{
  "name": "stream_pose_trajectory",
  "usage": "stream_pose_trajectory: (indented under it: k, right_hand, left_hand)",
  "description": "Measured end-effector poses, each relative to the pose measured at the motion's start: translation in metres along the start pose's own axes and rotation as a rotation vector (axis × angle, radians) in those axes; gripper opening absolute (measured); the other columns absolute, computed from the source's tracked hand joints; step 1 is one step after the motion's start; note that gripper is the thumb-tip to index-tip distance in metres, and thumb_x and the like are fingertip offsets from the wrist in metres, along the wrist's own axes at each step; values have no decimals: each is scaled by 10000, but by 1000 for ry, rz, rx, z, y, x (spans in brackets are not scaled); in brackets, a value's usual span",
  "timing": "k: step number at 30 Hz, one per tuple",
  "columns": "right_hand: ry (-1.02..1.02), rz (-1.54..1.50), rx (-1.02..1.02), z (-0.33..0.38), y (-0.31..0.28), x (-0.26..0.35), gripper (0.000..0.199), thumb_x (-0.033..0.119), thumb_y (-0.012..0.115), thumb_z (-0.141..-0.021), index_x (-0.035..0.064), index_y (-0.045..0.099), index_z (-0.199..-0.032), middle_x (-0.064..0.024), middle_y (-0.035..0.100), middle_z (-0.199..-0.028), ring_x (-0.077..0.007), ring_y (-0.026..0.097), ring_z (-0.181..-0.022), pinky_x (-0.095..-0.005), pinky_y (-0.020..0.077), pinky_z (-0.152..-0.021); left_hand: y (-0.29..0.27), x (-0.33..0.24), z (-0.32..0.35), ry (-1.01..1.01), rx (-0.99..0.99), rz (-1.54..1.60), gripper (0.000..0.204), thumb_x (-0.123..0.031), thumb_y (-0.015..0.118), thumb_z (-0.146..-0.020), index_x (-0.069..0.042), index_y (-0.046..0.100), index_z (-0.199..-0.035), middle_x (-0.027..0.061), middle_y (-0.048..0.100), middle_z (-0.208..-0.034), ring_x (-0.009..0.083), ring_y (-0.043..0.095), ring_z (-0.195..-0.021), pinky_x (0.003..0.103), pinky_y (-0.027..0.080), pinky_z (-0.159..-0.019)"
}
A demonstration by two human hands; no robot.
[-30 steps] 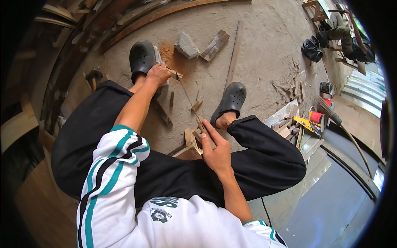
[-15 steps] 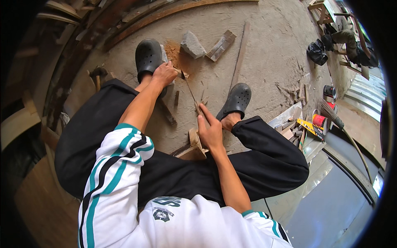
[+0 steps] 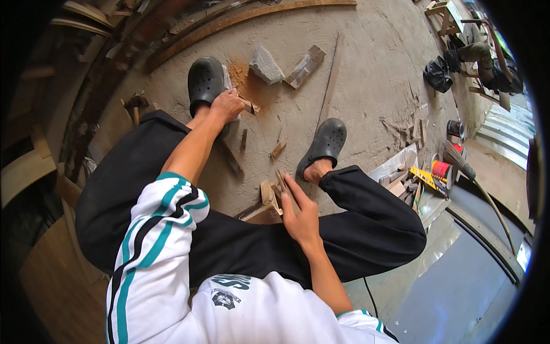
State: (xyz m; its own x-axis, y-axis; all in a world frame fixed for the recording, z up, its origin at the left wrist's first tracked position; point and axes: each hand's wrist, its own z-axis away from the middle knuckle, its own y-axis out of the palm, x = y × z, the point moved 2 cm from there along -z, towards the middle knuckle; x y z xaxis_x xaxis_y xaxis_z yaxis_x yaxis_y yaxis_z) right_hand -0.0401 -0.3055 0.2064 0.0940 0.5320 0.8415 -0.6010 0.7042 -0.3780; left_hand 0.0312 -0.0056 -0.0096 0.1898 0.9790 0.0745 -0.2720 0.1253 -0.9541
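My left hand [image 3: 227, 105] is closed around a small piece of wood [image 3: 248, 105], whose end juts out to the right beside the dark left clog [image 3: 206, 83]. Part of a pale block shows between that clog and my fingers. Lower down and to the right, my right hand [image 3: 301, 217] grips the wooden handle [image 3: 285, 182] of a thin-bladed tool, held in front of my right shin. Its blade cannot be made out now. Orange-brown sawdust [image 3: 245, 80] lies on the floor just beyond my left hand.
A grey stone chunk [image 3: 266, 66] and a rectangular block [image 3: 305, 66] lie ahead. Wood offcuts [image 3: 279, 148] are scattered between my feet. A long strip [image 3: 331, 80] runs past the right clog [image 3: 329, 140]. To the right are a yellow-handled saw [image 3: 428, 180], cans and a brush [image 3: 461, 160].
My right hand has drawn back toward me with the tool, away from the wood piece. The blade that met the wood is no longer seen. My left hand stays nearly in place.
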Motion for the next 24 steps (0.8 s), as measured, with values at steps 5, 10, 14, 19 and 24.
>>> stream_pose_trajectory:
  k: [5, 10, 14, 19, 24]
  right_hand:
    - [45, -40, -56, -49, 30, -25, 390, 78, 534, -930, 9, 558, -1313, -210, 629, -1235, -280, 595, -1186, -318, 439, -977]
    - [-9, 10, -1, 8, 0, 18, 394, 72, 543, -923, -12, 555, -1308, -224, 631, -1224, -299, 599, -1177, -338, 436, -988]
    - [69, -26, -31, -28, 21, -14, 392, 70, 538, -931, -22, 548, -1312, -215, 644, -1205, -277, 616, -1153, -333, 437, -987]
    - [75, -3, 3, -19, 8, 6, 388, 96, 537, -942, -2, 551, -1317, -205, 641, -1218, -258, 605, -1169, -322, 433, -985]
    - [5, -14, -55, -39, 31, -27, 394, 121, 546, -941, 8, 550, -1319, -205, 633, -1231, -273, 607, -1167, -307, 435, -975]
  left_hand:
    - [3, -8, -10, 8, -13, 11, 188, -148, 576, -799, -66, 746, -795, 111, 720, -913, 254, 642, -968, 325, 513, -801]
    - [1, 6, 2, 21, -10, 19, 192, -141, 571, -806, -62, 746, -794, 114, 719, -898, 258, 644, -984, 329, 514, -803]
    - [-5, -9, -7, 24, 38, 37, 194, -143, 570, -809, -60, 745, -794, 123, 718, -922, 265, 640, -1013, 335, 508, -836]
    - [14, 0, 4, 15, -23, 35, 186, -146, 576, -800, -68, 743, -775, 130, 720, -907, 259, 641, -984, 337, 504, -834]
    - [8, -5, -12, 36, -8, 23, 182, -146, 578, -797, -72, 743, -772, 130, 721, -897, 265, 647, -970, 336, 509, -819]
